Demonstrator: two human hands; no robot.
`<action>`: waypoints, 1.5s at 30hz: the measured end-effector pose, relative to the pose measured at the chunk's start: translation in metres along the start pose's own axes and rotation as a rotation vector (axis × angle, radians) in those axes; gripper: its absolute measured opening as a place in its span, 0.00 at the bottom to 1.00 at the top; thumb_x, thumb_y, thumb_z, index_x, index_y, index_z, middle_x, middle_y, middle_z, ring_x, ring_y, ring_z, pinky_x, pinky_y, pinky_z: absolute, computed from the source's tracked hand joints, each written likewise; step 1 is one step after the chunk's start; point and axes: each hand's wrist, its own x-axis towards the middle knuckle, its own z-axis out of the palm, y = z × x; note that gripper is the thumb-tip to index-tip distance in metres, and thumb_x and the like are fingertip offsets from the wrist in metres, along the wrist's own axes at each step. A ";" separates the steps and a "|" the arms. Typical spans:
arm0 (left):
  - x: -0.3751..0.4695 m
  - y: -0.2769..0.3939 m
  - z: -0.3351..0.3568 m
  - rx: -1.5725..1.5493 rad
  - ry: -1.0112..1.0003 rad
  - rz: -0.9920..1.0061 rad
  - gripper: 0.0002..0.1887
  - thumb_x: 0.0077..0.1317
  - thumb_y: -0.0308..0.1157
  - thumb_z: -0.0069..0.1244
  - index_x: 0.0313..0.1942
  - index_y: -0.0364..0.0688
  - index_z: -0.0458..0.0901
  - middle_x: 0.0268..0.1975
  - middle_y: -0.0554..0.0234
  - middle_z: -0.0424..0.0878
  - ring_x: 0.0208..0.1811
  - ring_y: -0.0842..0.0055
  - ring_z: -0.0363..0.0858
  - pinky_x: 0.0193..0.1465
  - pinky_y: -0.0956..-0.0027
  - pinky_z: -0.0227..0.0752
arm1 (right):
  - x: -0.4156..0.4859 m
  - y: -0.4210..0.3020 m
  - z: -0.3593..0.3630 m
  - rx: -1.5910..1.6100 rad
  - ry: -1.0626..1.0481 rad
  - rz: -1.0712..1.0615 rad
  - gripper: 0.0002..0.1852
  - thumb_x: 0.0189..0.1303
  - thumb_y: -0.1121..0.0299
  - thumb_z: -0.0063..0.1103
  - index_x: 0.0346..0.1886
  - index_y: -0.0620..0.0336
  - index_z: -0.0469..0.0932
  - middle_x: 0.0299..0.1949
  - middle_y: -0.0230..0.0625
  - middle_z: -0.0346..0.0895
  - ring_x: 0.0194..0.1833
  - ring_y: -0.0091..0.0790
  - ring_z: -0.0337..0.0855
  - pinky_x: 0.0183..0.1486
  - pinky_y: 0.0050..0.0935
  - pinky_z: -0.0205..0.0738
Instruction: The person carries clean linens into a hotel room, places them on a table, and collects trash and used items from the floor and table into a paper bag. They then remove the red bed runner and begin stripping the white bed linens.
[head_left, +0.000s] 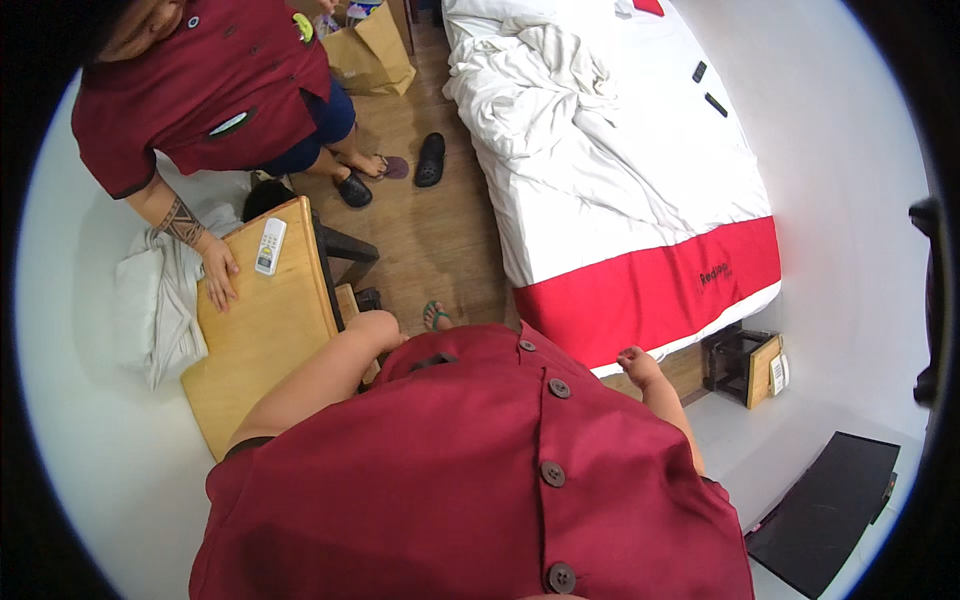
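My left arm (315, 382) reaches over the near edge of a wooden table (262, 330); the hand at its far end is largely hidden beside my dark red shirt (465, 465), and its fingers cannot be made out. My right hand (637, 364) hangs by the foot of the bed (637, 289), near its red cloth band, with its fingers loosely curled; no object shows in it. A white remote control (271, 246) lies on the table. Rumpled white bedding (525, 90) covers part of the bed.
A person in a dark red shirt (202, 90) rests a hand on the table. A brown paper bag (371, 56) and a black clog (430, 160) are on the floor. A toppled stool (761, 371), a telephone (780, 373) and a black flat panel (832, 510) are at right.
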 end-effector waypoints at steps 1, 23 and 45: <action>0.000 0.003 0.005 -0.023 0.015 -0.057 0.27 0.67 0.55 0.51 0.49 0.40 0.87 0.51 0.50 0.86 0.55 0.58 0.83 0.56 0.58 0.76 | 0.002 0.018 0.003 0.006 0.003 0.031 0.21 0.63 0.56 0.63 0.53 0.58 0.80 0.50 0.50 0.83 0.54 0.49 0.83 0.58 0.40 0.74; -0.094 0.099 0.176 -0.276 -0.068 -0.296 0.21 0.66 0.45 0.51 0.50 0.38 0.85 0.54 0.45 0.83 0.56 0.55 0.81 0.57 0.55 0.75 | 0.123 0.150 0.058 0.874 0.079 0.562 0.44 0.59 0.63 0.61 0.73 0.41 0.43 0.57 0.57 0.69 0.30 0.57 0.84 0.23 0.45 0.77; -0.056 -0.024 0.320 -0.297 -0.294 -0.569 0.24 0.64 0.50 0.52 0.55 0.45 0.84 0.55 0.49 0.84 0.58 0.60 0.82 0.56 0.58 0.76 | 0.132 0.074 0.041 0.534 0.204 0.092 0.49 0.60 0.69 0.64 0.79 0.46 0.42 0.35 0.42 0.78 0.22 0.34 0.75 0.20 0.36 0.69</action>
